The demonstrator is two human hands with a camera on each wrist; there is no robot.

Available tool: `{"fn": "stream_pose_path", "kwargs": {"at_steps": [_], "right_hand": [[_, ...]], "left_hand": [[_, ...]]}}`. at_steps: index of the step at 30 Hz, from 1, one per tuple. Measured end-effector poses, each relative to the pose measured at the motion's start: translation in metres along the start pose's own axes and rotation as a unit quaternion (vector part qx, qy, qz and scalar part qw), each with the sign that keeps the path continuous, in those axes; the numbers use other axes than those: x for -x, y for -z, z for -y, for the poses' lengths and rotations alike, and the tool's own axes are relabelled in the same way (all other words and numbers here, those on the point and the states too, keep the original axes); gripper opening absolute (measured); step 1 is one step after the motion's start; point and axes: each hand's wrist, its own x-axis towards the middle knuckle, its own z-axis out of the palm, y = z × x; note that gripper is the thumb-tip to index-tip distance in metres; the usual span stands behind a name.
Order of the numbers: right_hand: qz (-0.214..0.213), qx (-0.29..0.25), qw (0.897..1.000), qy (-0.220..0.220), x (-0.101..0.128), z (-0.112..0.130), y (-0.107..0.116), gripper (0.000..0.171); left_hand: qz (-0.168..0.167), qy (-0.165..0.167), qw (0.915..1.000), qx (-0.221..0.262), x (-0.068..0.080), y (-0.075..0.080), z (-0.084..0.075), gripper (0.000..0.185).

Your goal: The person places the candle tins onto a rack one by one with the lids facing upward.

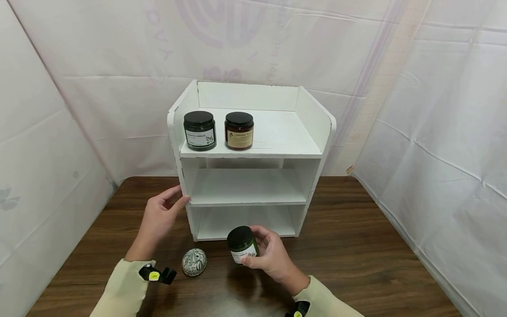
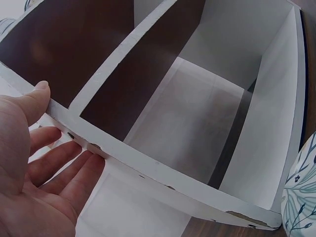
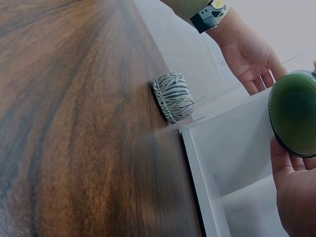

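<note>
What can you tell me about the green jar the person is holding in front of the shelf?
The green jar is a small round dark green jar, apparently glass, with a black lid and a white label with dark print too small to read. It is closed, tilted, and held above the wooden table before the white shelf unit's lowest opening. Only the right hand touches it, fingers curled around its side.

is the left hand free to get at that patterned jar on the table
Probably yes. The left hand is open, its fingers resting on the white shelf unit's left edge and holding nothing. The patterned jar sits on the table just below it, with nothing between them. The right hand holds the green candle jar off to the side.
</note>
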Motion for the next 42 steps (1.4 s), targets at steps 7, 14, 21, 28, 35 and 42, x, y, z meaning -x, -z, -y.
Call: {"fn": "stream_pose_path", "kwargs": {"at_steps": [7,14,21,28,35,42], "right_hand": [[-0.001,-0.012,1.0,0.008,-0.0001,0.0006,-0.0006,0.068],[-0.006,-0.02,1.0,0.002,-0.0008,0.0011,-0.0017,0.069],[-0.003,-0.039,0.999,0.003,-0.0011,-0.0008,-0.0012,0.07],[0.001,-0.038,0.999,0.004,-0.0011,-0.0013,-0.001,0.07],[-0.001,-0.023,1.0,-0.003,0.0001,0.0019,-0.0002,0.072],[-0.006,0.014,1.0,0.001,0.0018,0.0059,0.0004,0.069]], "left_hand": [[0.001,0.002,1.0,0.005,0.0001,-0.0001,0.0008,0.053],[0.003,0.001,1.0,0.005,-0.0007,-0.0003,0.0009,0.053],[0.003,0.004,1.0,0.003,-0.0012,0.0,0.0007,0.053],[0.001,0.014,0.9999,-0.003,0.0007,0.0009,-0.0005,0.054],[0.0,0.013,0.9999,-0.001,0.0013,0.001,0.0004,0.053],[0.0,0.005,1.0,0.003,0.0001,-0.0001,0.0003,0.052]]}}
